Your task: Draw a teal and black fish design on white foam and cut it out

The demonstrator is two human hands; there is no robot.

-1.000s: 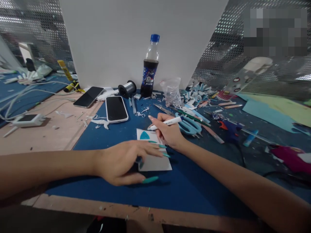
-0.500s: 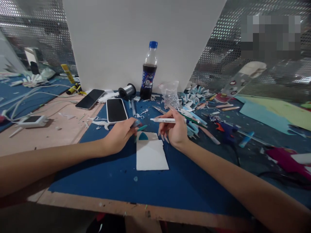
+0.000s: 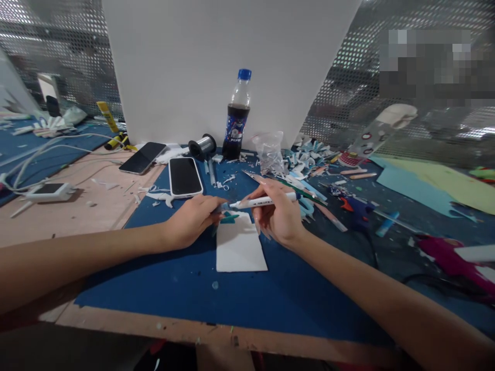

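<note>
My right hand [image 3: 280, 214] grips a white marker [image 3: 265, 200], its tip pointing left towards the fingers of my left hand [image 3: 193, 220]. Pinched in the left fingertips is a small teal piece [image 3: 229, 218], partly hidden and blurred; a bluish bit shows beside it. The marker's tip is at or very near what the left hand holds; contact I cannot tell. Below both hands a white sheet [image 3: 242, 250] with a jagged right edge lies flat on the blue mat [image 3: 174, 288]. A pair of scissors with light blue handles [image 3: 307, 207] lies just beyond the right hand.
A cola bottle [image 3: 235, 121], a wire spool [image 3: 202, 147] and a clear plastic bag [image 3: 269, 152] stand behind the hands. Two phones [image 3: 185, 178] lie at left. Paper scraps [image 3: 309, 154], glue guns [image 3: 358, 211] and coloured sheets [image 3: 421, 188] cover the right. Someone's sleeve [image 3: 371, 139] shows there.
The marker's tip has moved left and down, closer to the left fingertips. The teal piece has shifted lower over the white sheet.
</note>
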